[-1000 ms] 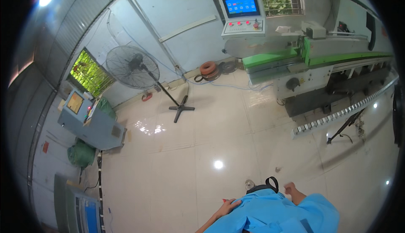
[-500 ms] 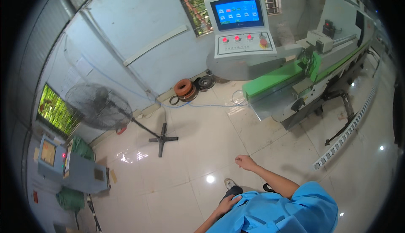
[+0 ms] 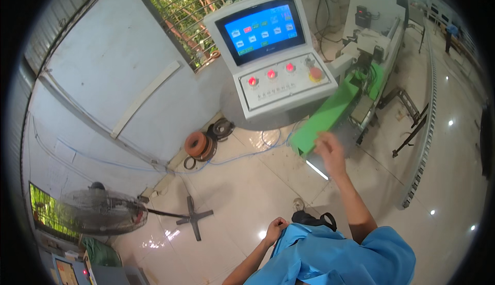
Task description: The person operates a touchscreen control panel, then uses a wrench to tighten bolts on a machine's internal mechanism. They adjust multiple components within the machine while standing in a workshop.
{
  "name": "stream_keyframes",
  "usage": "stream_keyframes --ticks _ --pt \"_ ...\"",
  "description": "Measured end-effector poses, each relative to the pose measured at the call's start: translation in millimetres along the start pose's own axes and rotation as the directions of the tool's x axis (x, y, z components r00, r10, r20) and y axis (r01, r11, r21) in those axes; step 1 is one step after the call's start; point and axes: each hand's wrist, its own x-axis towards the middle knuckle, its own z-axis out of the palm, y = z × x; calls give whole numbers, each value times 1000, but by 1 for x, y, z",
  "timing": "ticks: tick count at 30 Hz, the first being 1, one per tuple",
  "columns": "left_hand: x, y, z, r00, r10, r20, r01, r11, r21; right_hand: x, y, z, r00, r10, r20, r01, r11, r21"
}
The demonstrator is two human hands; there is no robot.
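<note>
My right hand (image 3: 330, 152) is raised in front of me, its fingers smeared by motion. In the picture it overlaps the end of a green machine cover (image 3: 326, 119), and I cannot tell whether the two touch. Beyond it stands a control console (image 3: 282, 86) with a lit blue screen (image 3: 264, 30), a row of red lit buttons (image 3: 271, 74) and a red emergency stop button (image 3: 315, 73). Down at my waist, my left hand (image 3: 277, 229) has its fingers curled in beside the blue shirt (image 3: 314, 251); nothing shows in it.
A pedestal fan (image 3: 103, 212) stands at the left on a black cross-shaped base (image 3: 194, 218). Brown and black rings (image 3: 198, 144) lie by the wall, with a blue hose (image 3: 242, 156) across the tiles. A long slotted rail (image 3: 427, 140) runs along the right. Another person (image 3: 451, 35) stands far off.
My right hand has risen and moved forward toward the machine. The left hand has come off the shirt front with fingers curled. The console looks nearer, and the view has turned right.
</note>
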Motion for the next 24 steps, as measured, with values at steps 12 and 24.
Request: stream_keyframes --ticks 12,24 --pt "108 11 -137 868 -291 -402 219 951 -217 192 -92 5 800 -583 -140 501 779 -377" --pt "153 -4 -209 814 -555 -171 481 810 -336 249 -127 40 709 -671 217 613 435 -660"
